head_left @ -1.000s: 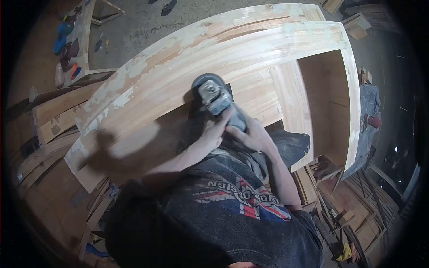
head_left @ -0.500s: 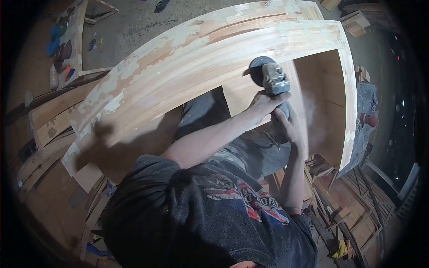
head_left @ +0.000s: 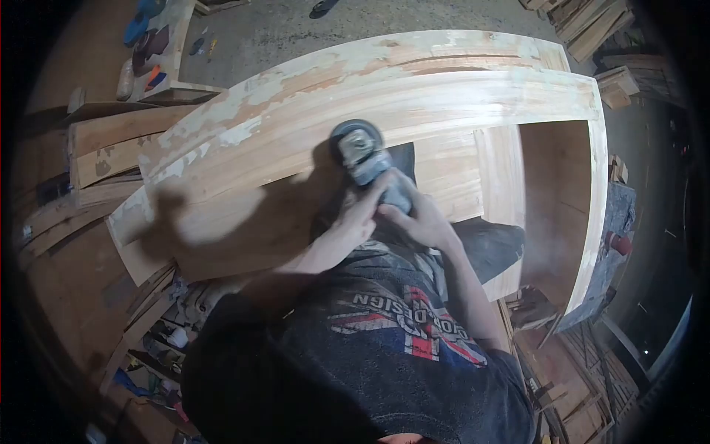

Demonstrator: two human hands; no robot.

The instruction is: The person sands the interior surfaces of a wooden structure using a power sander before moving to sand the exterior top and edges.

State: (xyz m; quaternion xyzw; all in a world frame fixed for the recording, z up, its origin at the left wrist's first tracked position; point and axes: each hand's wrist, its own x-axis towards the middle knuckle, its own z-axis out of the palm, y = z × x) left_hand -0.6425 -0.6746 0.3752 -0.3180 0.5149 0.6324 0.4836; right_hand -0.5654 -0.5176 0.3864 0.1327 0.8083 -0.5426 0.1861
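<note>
Both of my hands grip one angle grinder, whose round disc lies over the curved wooden piece. My left hand is closed around the grinder's body behind its metal head. On the other side, my right hand wraps the rear of the body, thumb pointing inward. Pale filler patches and bare sanded grain show on the wood. Whether the disc touches the surface is hard to tell from above. My shadow falls across the wood's left part.
The wooden piece has an open boxed recess at right. Curved boards are stacked at left. A low table with small items stands at upper left. Timber offcuts lie at upper right, and a red object sits beyond the right edge.
The grinder and both hands have moved left along the curved wood, away from the recess. The view has shifted, so the wooden piece appears lower and further right. Both hands keep their hold.
</note>
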